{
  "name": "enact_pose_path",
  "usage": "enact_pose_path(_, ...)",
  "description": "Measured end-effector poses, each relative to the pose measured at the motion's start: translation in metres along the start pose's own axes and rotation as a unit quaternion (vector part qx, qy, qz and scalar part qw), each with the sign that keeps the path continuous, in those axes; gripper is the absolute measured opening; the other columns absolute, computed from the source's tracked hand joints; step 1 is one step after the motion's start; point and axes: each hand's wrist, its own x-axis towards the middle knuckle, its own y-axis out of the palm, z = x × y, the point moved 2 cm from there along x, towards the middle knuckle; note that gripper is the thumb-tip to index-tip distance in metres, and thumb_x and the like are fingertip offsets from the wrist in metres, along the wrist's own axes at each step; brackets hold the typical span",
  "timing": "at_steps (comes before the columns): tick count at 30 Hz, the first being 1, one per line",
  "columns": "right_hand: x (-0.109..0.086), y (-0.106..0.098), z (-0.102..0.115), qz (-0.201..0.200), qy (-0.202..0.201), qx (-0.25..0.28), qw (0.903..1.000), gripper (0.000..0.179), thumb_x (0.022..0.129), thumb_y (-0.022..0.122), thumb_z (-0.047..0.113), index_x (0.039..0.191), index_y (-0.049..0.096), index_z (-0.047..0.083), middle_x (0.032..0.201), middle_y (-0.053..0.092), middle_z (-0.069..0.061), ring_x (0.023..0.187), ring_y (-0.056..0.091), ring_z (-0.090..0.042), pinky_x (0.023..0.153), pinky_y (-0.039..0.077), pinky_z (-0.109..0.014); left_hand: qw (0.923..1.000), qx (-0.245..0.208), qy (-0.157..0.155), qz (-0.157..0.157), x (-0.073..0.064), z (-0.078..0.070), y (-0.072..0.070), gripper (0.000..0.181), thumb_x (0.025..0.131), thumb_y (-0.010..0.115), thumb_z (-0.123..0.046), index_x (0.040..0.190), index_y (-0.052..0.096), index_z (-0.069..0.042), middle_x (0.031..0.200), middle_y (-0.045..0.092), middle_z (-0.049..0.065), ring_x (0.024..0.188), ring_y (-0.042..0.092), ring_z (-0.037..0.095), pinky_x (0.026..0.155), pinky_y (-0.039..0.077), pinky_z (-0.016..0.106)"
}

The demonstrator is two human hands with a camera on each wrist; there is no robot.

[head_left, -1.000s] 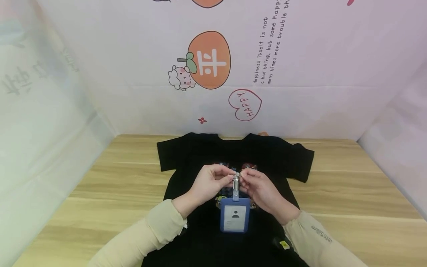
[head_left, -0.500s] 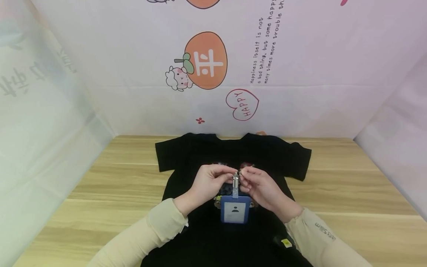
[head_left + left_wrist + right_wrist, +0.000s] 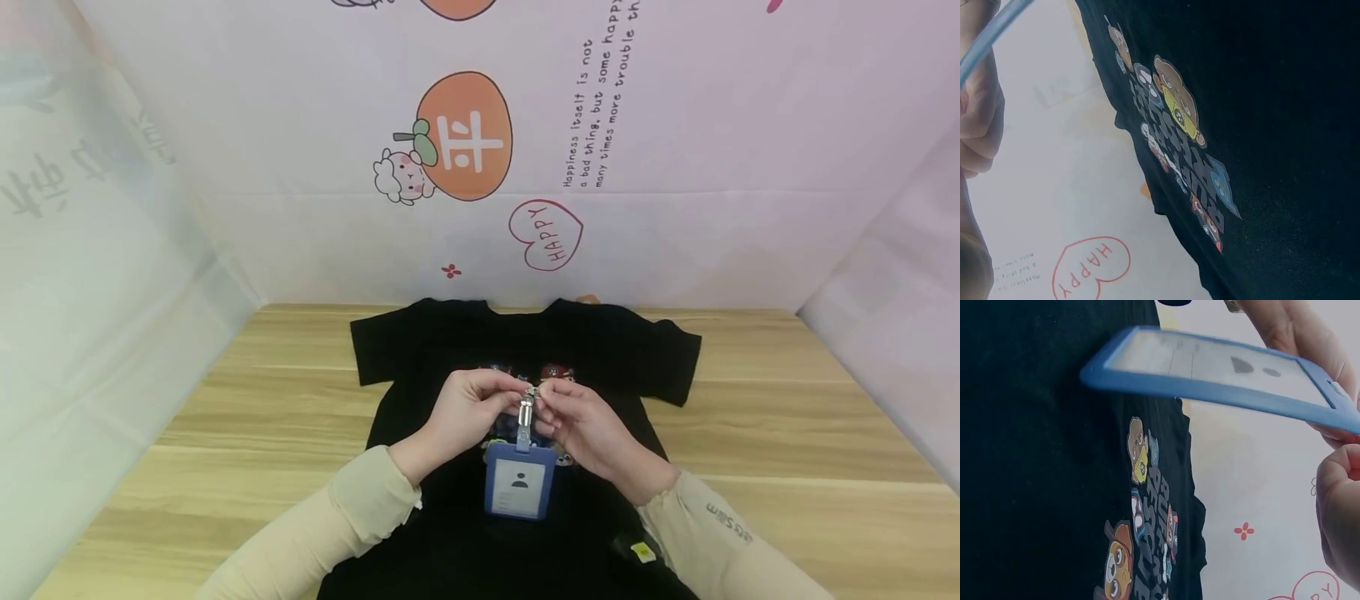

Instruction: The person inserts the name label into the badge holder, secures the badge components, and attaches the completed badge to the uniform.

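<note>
A blue ID badge holder [image 3: 550,483] with a white card hangs from a metal clip [image 3: 527,408] in the head view. My left hand [image 3: 467,415] and right hand [image 3: 588,423] meet at the clip's top, each pinching small metal parts there between thumb and fingers. Exactly which part each hand holds is too small to tell. In the right wrist view the badge holder [image 3: 1210,390] hangs in front, slightly blurred, with fingers at the right edge. The left wrist view has only part of a hand [image 3: 982,119] at its left edge.
Beneath the hands a black T-shirt [image 3: 442,350] with a printed cartoon design [image 3: 1179,106] lies spread on a wooden table [image 3: 285,392]. Behind rises a white printed cloth wall [image 3: 337,250], with cloth sides left and right. A yellow tag [image 3: 643,552] shows by the right wrist.
The badge holder swings up a little, then hangs lower and slightly left, tilted. Both hands stay at the clip, with only small finger movements.
</note>
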Motion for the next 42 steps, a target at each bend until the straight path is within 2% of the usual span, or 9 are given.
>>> enact_pose_path(2, 0.0, 0.0, 0.001, -0.004, -0.002, -0.009, 0.9999, 0.03, 0.103, 0.036, 0.016, 0.081, 0.056, 0.015, 0.075, 0.043, 0.005, 0.069, 0.043, -0.006, 0.061, 0.04, -0.014, 0.9999, -0.014, -0.004, -0.001, 0.001, 0.0, 0.0, 0.012, 0.085, 0.062, 0.009, 0.095, 0.069, 0.01, 0.092, 0.068, 0.025, 0.076, 0.068, 0.012, 0.068, 0.058, 0.026)
enact_pose_path(5, -0.001, -0.001, 0.003, -0.023, -0.007, -0.034, 0.9992, 0.029, 0.103, 0.037, 0.017, 0.082, 0.056, 0.015, 0.076, 0.043, 0.005, 0.07, 0.043, -0.007, 0.063, 0.04, -0.015, 0.9992, -0.038, -0.015, 0.002, 0.002, -0.001, 0.002, 0.014, 0.087, 0.06, 0.007, 0.1, 0.066, 0.01, 0.097, 0.068, 0.026, 0.081, 0.07, 0.022, 0.071, 0.058, 0.028)
enact_pose_path(8, -0.002, -0.003, 0.004, -0.045, -0.003, -0.061, 0.9971, 0.029, 0.103, 0.036, 0.017, 0.082, 0.056, 0.016, 0.076, 0.043, 0.005, 0.07, 0.042, -0.007, 0.064, 0.04, -0.016, 0.9964, -0.069, -0.047, 0.016, 0.003, 0.0, 0.004, 0.018, 0.09, 0.057, 0.004, 0.107, 0.061, 0.01, 0.1, 0.067, 0.028, 0.087, 0.07, 0.028, 0.074, 0.057, 0.03)
enact_pose_path(13, -0.005, -0.01, 0.007, -0.057, 0.006, -0.085, 0.9947, 0.03, 0.103, 0.036, 0.015, 0.081, 0.055, 0.015, 0.074, 0.044, 0.005, 0.067, 0.042, -0.007, 0.063, 0.041, -0.017, 0.9864, -0.106, -0.12, 0.036, 0.007, 0.004, 0.009, 0.02, 0.094, 0.054, -0.001, 0.109, 0.058, 0.011, 0.103, 0.067, 0.028, 0.091, 0.07, 0.022, 0.079, 0.056, 0.032)
enact_pose_path(20, -0.005, -0.029, 0.01, -0.064, 0.022, -0.123, 0.99, 0.026, 0.102, 0.04, 0.017, 0.081, 0.056, 0.015, 0.074, 0.046, 0.005, 0.067, 0.043, -0.007, 0.065, 0.042, -0.02, 0.9756, -0.14, -0.166, 0.033, 0.019, 0.011, 0.019, 0.02, 0.096, 0.052, -0.004, 0.105, 0.06, 0.012, 0.103, 0.068, 0.025, 0.09, 0.069, 0.02, 0.081, 0.056, 0.033)
enact_pose_path(25, -0.004, -0.05, 0.014, -0.099, 0.046, -0.159, 0.9812, 0.023, 0.102, 0.04, 0.021, 0.086, 0.057, 0.017, 0.076, 0.048, 0.004, 0.068, 0.046, -0.009, 0.069, 0.045, -0.022, 0.958, -0.181, -0.221, 0.028, 0.032, 0.021, 0.024, 0.025, 0.095, 0.052, -0.004, 0.11, 0.057, 0.015, 0.097, 0.067, 0.016, 0.087, 0.067, 0.015, 0.085, 0.055, 0.034)
enact_pose_path(30, -0.001, -0.075, 0.023, -0.146, 0.058, -0.186, 0.9698, 0.021, 0.102, 0.039, 0.022, 0.091, 0.056, 0.018, 0.084, 0.051, 0.003, 0.075, 0.05, -0.009, 0.074, 0.049, -0.021, 0.9384, -0.209, -0.275, 0.015, 0.043, 0.034, 0.029, 0.025, 0.096, 0.052, -0.003, 0.114, 0.057, 0.013, 0.102, 0.065, 0.016, 0.095, 0.066, 0.021, 0.089, 0.053, 0.036)
enact_pose_path(35, 0.007, -0.097, 0.031, -0.176, 0.065, -0.202, 0.9611, 0.017, 0.103, 0.038, 0.022, 0.101, 0.053, 0.013, 0.089, 0.055, 0.008, 0.081, 0.054, -0.006, 0.08, 0.051, -0.019, 0.934, -0.206, -0.291, 0.012, 0.055, 0.045, 0.037, 0.026, 0.096, 0.053, -0.006, 0.116, 0.058, 0.01, 0.11, 0.064, 0.02, 0.104, 0.065, 0.027, 0.089, 0.053, 0.035)
enact_pose_path(42, 0.018, -0.118, 0.032, -0.184, 0.08, -0.2, 0.959, 0.017, 0.103, 0.036, 0.02, 0.105, 0.048, 0.008, 0.09, 0.055, 0.009, 0.084, 0.056, -0.003, 0.081, 0.05, -0.017, 0.9299, -0.199, -0.309, 0.003, 0.065, 0.058, 0.046, 0.024, 0.094, 0.056, -0.006, 0.114, 0.06, 0.008, 0.109, 0.065, 0.019, 0.103, 0.065, 0.027, 0.088, 0.053, 0.034)
